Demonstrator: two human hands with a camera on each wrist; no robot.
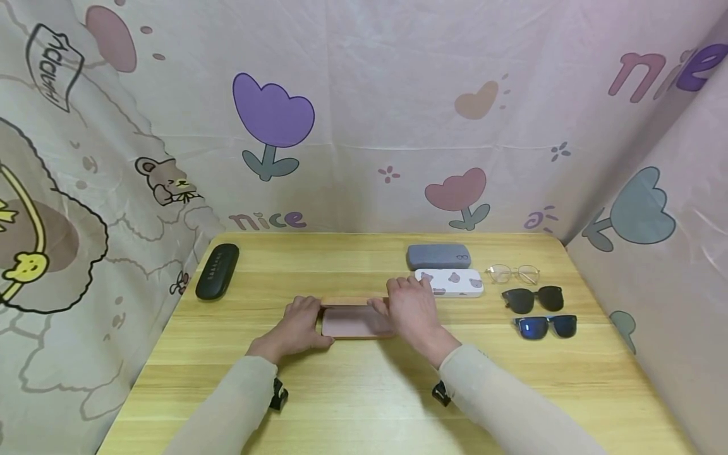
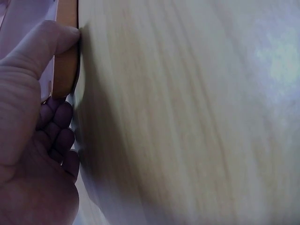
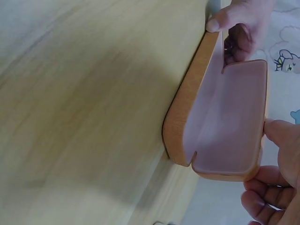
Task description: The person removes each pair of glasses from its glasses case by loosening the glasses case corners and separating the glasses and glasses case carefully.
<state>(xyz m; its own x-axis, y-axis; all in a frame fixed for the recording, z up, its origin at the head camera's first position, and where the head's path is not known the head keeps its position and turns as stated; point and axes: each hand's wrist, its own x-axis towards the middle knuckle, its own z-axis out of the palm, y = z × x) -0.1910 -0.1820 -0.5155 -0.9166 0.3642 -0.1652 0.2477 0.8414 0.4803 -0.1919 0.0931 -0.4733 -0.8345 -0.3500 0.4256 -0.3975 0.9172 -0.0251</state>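
An orange-brown glasses case (image 1: 357,322) with a pale pink lining lies on the table in front of me, its lid raised. Nothing lies inside it. My left hand (image 1: 292,330) grips the left end of the base, thumb on the front wall and fingers curled round the end in the left wrist view. With my right hand (image 1: 414,311) I hold the lid near its right end. Seen from the right wrist, the lid (image 3: 234,126) stands tilted back from the base (image 3: 187,103), with the right thumb at its edge and the fingers behind it.
Behind my right hand lie a white bear-print case (image 1: 455,284) and a grey-blue case (image 1: 438,256). To the right are clear glasses (image 1: 514,273), dark sunglasses (image 1: 533,299) and blue-lensed sunglasses (image 1: 546,327). A black case (image 1: 217,272) lies at the far left.
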